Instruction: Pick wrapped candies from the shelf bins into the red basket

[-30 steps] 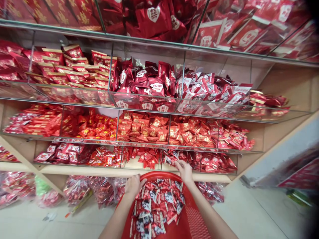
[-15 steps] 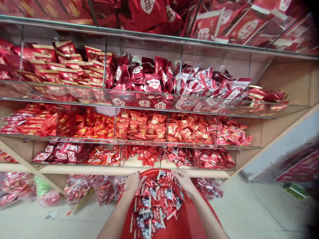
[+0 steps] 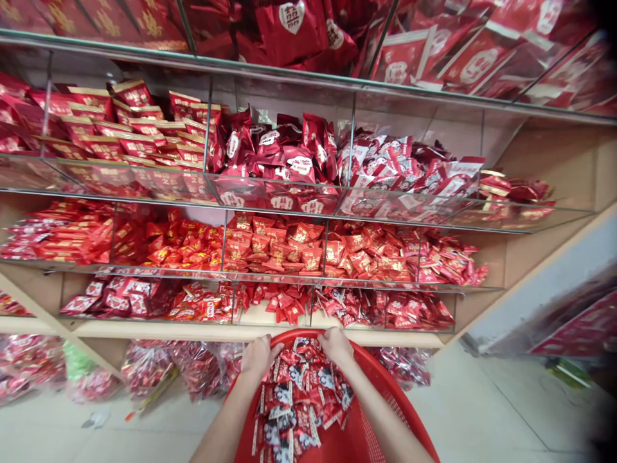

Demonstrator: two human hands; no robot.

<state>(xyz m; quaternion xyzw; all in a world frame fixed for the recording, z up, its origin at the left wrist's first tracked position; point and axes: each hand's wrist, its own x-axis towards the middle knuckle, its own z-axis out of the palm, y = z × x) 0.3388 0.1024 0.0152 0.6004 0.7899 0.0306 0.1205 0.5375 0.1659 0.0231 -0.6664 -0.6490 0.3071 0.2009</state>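
Observation:
A red plastic basket (image 3: 400, 411) sits low in front of me, heaped with several small red candy packets (image 3: 299, 399). My left hand (image 3: 258, 355) is closed on the basket's far left rim. My right hand (image 3: 336, 345) lies on top of the packet heap at the far rim, fingers curled down among the packets; whether it grips any is hidden. Just beyond the basket runs the bottom shelf compartment (image 3: 385, 308) of red sweets.
Glass-fronted shelves (image 3: 308, 199) rise in tiers ahead, each divided into compartments full of red wrapped sweets. Clear bags of sweets (image 3: 193, 366) lie on the pale floor under the lowest shelf. A wooden side panel (image 3: 530, 257) closes the shelving on the right.
My right hand has drawn back from the bottom shelf compartment and come down onto the packets in the basket. My left hand has stayed on the rim.

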